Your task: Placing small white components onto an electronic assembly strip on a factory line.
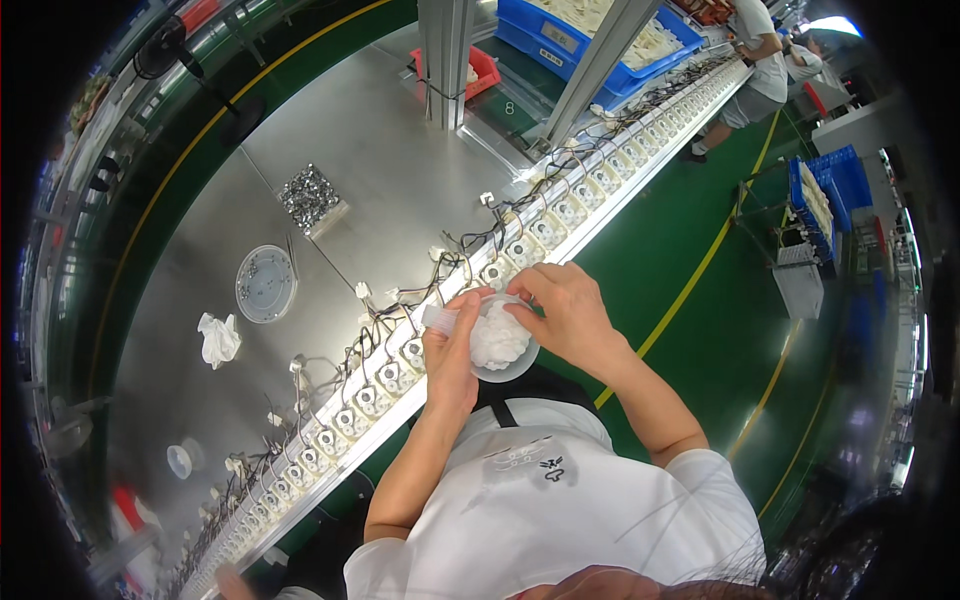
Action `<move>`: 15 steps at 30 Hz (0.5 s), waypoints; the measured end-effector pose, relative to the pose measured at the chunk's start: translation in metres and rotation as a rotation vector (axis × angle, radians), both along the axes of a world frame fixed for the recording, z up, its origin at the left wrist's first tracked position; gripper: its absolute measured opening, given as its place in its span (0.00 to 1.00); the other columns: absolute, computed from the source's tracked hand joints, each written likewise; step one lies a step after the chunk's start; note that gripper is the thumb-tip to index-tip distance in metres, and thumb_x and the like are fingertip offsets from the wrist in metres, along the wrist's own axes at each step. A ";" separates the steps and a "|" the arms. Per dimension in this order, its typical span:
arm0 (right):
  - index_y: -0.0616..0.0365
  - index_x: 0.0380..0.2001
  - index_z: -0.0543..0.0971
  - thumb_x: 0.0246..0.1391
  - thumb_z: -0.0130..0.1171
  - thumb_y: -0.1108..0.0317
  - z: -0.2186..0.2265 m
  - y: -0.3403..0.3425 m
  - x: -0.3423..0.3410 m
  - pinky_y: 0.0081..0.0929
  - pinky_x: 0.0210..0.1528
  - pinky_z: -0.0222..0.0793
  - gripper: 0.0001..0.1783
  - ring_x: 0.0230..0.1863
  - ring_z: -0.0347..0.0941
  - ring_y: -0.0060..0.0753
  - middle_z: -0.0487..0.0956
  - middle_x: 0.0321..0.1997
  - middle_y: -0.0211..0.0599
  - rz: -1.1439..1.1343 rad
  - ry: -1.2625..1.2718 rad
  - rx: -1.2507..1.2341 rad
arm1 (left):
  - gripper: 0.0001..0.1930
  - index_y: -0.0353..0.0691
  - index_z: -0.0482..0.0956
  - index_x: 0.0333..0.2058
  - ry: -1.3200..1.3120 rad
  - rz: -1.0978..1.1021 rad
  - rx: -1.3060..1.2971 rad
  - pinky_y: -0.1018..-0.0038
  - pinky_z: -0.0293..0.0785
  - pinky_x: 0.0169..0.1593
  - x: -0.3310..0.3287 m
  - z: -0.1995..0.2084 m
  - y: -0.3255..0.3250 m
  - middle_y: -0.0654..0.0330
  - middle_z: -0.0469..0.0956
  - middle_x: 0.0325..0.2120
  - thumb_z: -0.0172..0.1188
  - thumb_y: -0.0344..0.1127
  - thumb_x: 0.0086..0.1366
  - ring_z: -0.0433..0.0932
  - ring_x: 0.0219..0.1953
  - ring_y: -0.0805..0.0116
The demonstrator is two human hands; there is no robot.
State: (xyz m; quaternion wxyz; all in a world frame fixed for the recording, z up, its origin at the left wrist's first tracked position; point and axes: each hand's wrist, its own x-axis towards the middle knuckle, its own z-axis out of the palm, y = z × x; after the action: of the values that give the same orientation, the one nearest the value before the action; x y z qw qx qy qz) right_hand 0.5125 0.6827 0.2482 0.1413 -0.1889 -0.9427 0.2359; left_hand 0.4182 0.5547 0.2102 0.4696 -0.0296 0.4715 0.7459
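Observation:
Close in front of my body, my left hand (452, 355) grips a translucent round tub (497, 376) by its left side. A heap of white, soft-looking material (500, 338) fills it; what it is made of I cannot tell. My right hand (566, 312) reaches over the tub's far right rim, thumb and fingers pinched together at the white heap. Anything between those fingertips is too small to name. A pale ribbed piece (440, 319) shows beside my left thumb. Just beyond both hands runs a long row of white socket-like units (521, 250) with dark wires.
On the metal table (380, 170) are a heap of small shiny metal parts (311, 197), a round white dish (266, 284), crumpled white paper (219, 340) and a small spool-like piece (183, 460). Metal posts (444, 60), a red bin (480, 72) and blue crates (560, 40) stand farther back. Another person (757, 60) works at the row's far end.

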 end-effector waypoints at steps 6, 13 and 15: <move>0.54 0.29 0.77 0.43 0.67 0.68 -0.006 -0.020 -0.003 0.31 0.31 0.63 0.10 0.26 0.72 0.36 0.75 0.24 0.31 0.009 0.126 0.160 | 0.15 0.35 0.78 0.43 0.016 0.010 0.010 0.75 0.75 0.42 0.000 -0.005 -0.013 0.58 0.79 0.38 0.57 0.42 0.66 0.78 0.38 0.72; 0.56 0.32 0.76 0.43 0.66 0.68 -0.006 -0.034 -0.008 0.35 0.35 0.63 0.11 0.31 0.73 0.40 0.76 0.28 0.35 -0.029 0.032 -0.006 | 0.14 0.36 0.78 0.43 0.024 -0.037 0.044 0.76 0.75 0.42 -0.001 -0.007 -0.025 0.59 0.79 0.39 0.57 0.40 0.66 0.78 0.39 0.73; 0.54 0.30 0.76 0.41 0.67 0.68 -0.007 -0.039 -0.010 0.30 0.32 0.65 0.11 0.27 0.72 0.36 0.75 0.26 0.33 0.002 0.098 0.156 | 0.11 0.34 0.79 0.41 -0.022 -0.024 0.052 0.78 0.72 0.44 -0.001 -0.006 -0.029 0.60 0.79 0.39 0.57 0.36 0.66 0.76 0.41 0.76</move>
State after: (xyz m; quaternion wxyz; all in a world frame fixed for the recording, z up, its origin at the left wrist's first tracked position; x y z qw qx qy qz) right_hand 0.5025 0.6441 0.2410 0.2011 -0.1647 -0.9504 0.1710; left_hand 0.4174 0.5262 0.2044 0.4843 -0.0197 0.4472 0.7517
